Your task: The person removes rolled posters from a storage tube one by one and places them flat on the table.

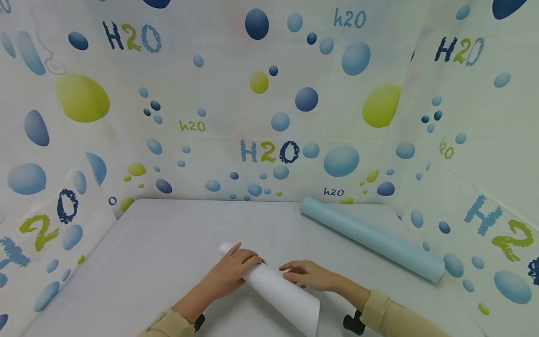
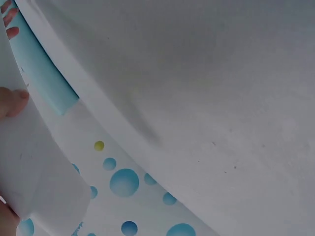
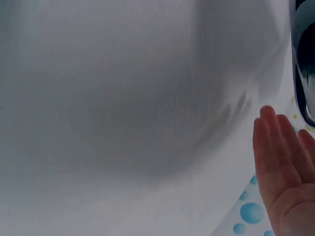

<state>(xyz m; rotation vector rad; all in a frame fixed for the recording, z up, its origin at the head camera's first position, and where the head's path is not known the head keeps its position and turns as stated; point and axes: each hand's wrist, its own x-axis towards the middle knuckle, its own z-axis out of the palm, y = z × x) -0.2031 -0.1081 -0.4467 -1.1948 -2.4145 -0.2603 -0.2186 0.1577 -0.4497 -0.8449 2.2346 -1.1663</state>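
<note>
A rolled sheet of white paper (image 1: 282, 295) slants across the near middle of the table, its near end wider than its far end. My left hand (image 1: 230, 272) grips it near the far end, fingers over the top. In the left wrist view the thumb (image 2: 14, 102) lies against the white paper (image 2: 47, 172). My right hand (image 1: 309, 275) is just right of the roll, fingers loosely extended and holding nothing. The right wrist view shows this right hand (image 3: 284, 167) with palm visible and fingers nearly straight.
A long light-blue roll (image 1: 370, 238) lies diagonally on the right side of the white table (image 1: 160, 243). White sheeting (image 1: 223, 89) printed with bubbles and H2O lettering stands behind the table and along both sides.
</note>
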